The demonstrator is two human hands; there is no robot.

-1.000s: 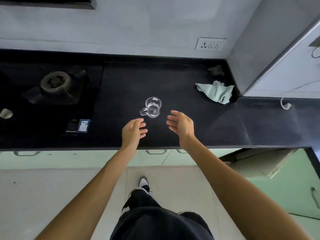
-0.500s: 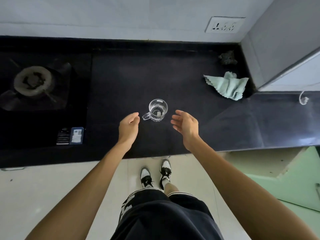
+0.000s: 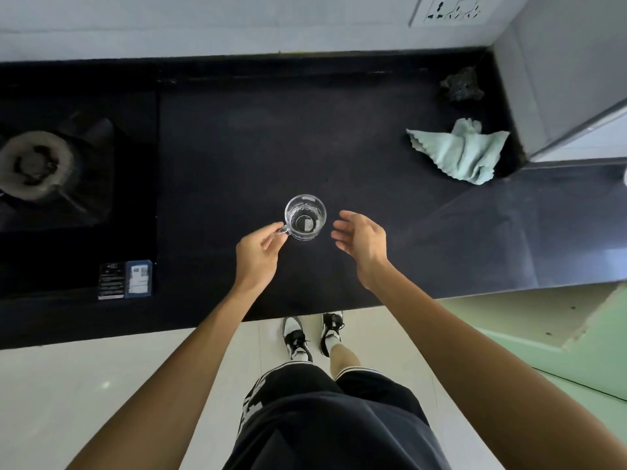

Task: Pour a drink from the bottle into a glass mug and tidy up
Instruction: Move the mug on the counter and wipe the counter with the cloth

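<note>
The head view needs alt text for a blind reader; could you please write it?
Seen from above, a person's left hand pinches the handle of a glass mug standing on a black counter, while the open right hand hovers beside it. A crumpled green cloth lies to the right, a stove burner to the left.

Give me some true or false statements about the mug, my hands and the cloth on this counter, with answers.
1. The glass mug stands upright on the counter. True.
2. The right hand grips the mug. False: it is open, apart from the mug.
3. The left hand has fingers on the mug's handle. True.
4. The green cloth lies left of the mug. False: it lies to its right, farther back.
</note>
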